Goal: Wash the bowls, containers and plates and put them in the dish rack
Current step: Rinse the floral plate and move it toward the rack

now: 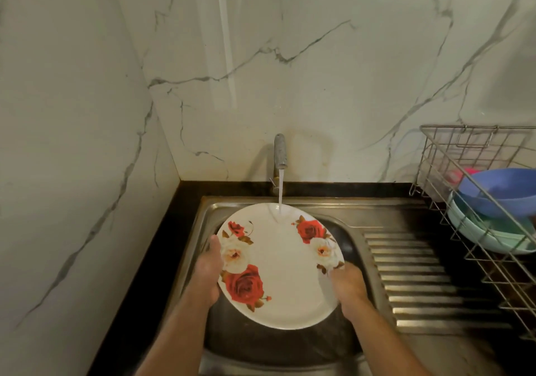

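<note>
White rose-print plate (280, 271) gripped at both rims by left hand (207, 271) and right hand (346, 284), rinsing under tap (280, 155); next: dish rack (475, 201).

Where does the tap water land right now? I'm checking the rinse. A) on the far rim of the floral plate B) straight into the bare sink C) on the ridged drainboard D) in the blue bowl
A: the stream falls from the tap onto the far edge of the floral plate, which both hands hold over the sink.

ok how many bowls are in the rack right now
2 that show: a blue bowl on top, and a pale green bowl under it, both in the rack. The frame edge may hide more.
</note>
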